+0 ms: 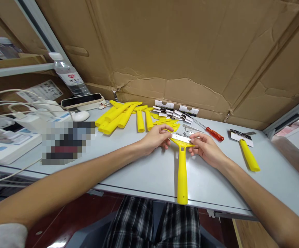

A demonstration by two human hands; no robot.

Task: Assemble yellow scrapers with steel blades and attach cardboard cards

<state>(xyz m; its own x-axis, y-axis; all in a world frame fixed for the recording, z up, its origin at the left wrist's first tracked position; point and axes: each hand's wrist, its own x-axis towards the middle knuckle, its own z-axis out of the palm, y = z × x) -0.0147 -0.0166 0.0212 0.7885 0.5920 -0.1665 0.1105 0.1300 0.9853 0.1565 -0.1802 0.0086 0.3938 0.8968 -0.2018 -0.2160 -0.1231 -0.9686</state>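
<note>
A yellow plastic scraper (182,175) lies with its handle toward me, the handle's end at the table's front edge. Across its wide head sits a flat metal blade (181,138). My left hand (156,139) pinches the left end of the head and blade. At the right end, my right hand (205,147) has thumb and fingers closed on the same pieces. Just beyond the blade lies a small heap of dark screws (182,133), partly hidden. Loose metal blades (190,128) rest beside the screws.
Yellow handles (118,117) are piled at the back left. White-and-black card sleeves (175,111) and a red-handled screwdriver (215,134) lie behind my hands. Another scraper (249,155) with a covered head is at right. A power strip (17,141) and water bottle (69,74) stand left.
</note>
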